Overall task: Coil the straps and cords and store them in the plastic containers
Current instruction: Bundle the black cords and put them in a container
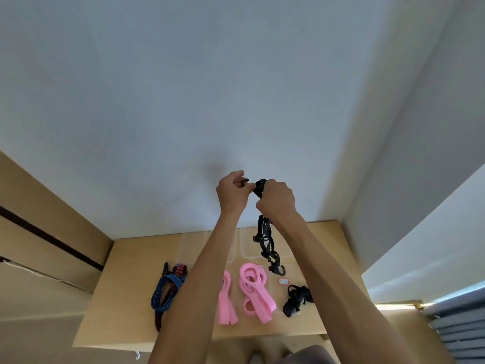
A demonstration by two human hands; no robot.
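Note:
Both hands are raised above the wooden table [126, 292]. My left hand [232, 193] pinches the black end of a black cord. My right hand [277, 199] grips the same black cord [267, 245], whose loops and hook dangle down toward the table. On the table lie two pink straps [256, 290], one partly behind my left forearm, a blue and red bungee cord bundle [169, 287] at the left, and a second black cord bundle [296, 300] at the right. Two clear plastic containers [245, 248] stand at the table's back, faint and partly hidden by my arms.
A small white and red tag [283, 281] lies between the pink straps and the black bundle. White walls close in behind and on the right. A white cable [34, 271] runs along the wooden panel at the left.

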